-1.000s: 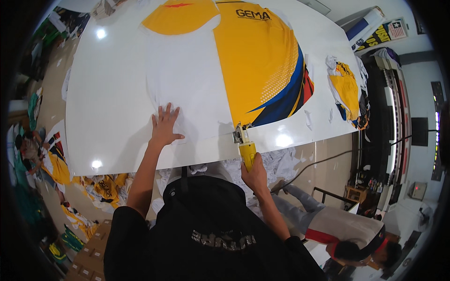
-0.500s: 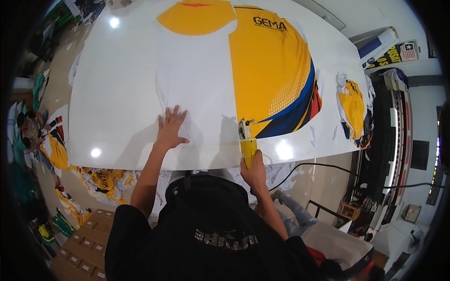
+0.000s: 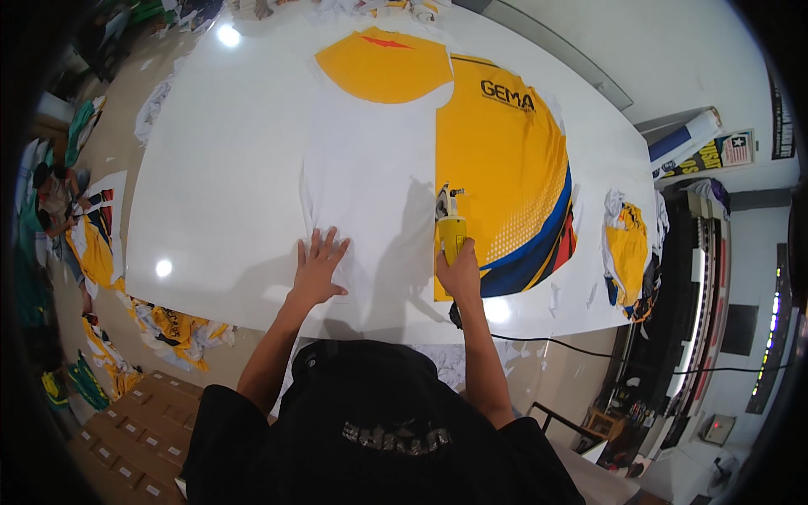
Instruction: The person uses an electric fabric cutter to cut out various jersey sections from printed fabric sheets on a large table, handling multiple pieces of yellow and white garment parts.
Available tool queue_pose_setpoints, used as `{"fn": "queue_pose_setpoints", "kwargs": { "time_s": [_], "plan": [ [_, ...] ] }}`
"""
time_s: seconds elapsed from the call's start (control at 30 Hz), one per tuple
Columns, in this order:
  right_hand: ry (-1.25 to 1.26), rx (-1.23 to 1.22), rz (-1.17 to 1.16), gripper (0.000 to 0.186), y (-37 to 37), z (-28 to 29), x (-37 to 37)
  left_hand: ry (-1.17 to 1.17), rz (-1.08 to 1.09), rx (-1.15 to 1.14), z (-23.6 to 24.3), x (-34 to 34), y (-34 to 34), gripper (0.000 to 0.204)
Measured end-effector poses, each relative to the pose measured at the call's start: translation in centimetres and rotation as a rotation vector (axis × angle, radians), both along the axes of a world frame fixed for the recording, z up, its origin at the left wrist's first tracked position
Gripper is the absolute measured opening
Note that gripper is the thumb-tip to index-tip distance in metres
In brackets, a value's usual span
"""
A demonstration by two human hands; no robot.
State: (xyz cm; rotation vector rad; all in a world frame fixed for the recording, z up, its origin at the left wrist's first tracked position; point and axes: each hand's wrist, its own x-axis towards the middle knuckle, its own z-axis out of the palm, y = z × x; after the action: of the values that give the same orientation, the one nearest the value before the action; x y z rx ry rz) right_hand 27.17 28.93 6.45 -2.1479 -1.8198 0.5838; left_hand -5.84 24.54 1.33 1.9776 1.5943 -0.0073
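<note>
My right hand (image 3: 459, 271) is wrapped round a yellow electric rotary fabric cutter (image 3: 453, 238). The cutter's metal blade head sits at the left edge of a yellow printed jersey panel (image 3: 488, 160) with blue, black and red stripes. My left hand (image 3: 318, 271) lies flat with fingers spread on white fabric (image 3: 366, 168) to the left of the panel. Beyond that hand, a smaller yellow piece with a curved lower edge (image 3: 383, 71) and a red mark rests on the table. The blade's lower part is hidden by its housing.
The white table (image 3: 215, 185) stretches out ahead. A crumpled yellow and white fabric heap (image 3: 627, 252) lies near its right edge. A black power cord (image 3: 572, 347) runs off right from the cutter. Another person (image 3: 63, 202) handles fabric at far left. Brown cartons (image 3: 139, 438) stand at lower left.
The cutter in my right hand has moved forward along the panel's left edge. My left hand stays spread on the white fabric. The whole view has shifted, so the table appears lower.
</note>
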Motion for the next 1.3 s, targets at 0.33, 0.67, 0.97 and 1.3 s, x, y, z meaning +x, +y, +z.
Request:
{"fn": "queue_pose_setpoints", "kwargs": {
  "time_s": [0.33,0.67,0.97,1.3],
  "plan": [
    [0.022,0.068,0.037,0.058,12.7,-1.5,-0.5,-0.05,0.024,0.03,0.2,-0.2,0.1,0.127],
    [0.009,0.091,0.04,0.06,24.6,-1.7,-1.7,-0.07,0.043,-0.059,1.1,-0.2,0.6,0.126],
    [-0.021,0.157,-0.009,0.065,31.1,-1.6,-1.4,0.039,0.027,-0.121,2.2,0.7,2.8,0.101],
    [0.692,0.254,-0.371,0.044,3.7,-2.9,9.4,0.107,0.164,-0.001,-0.9,2.5,9.4,0.104]
  ]
}}
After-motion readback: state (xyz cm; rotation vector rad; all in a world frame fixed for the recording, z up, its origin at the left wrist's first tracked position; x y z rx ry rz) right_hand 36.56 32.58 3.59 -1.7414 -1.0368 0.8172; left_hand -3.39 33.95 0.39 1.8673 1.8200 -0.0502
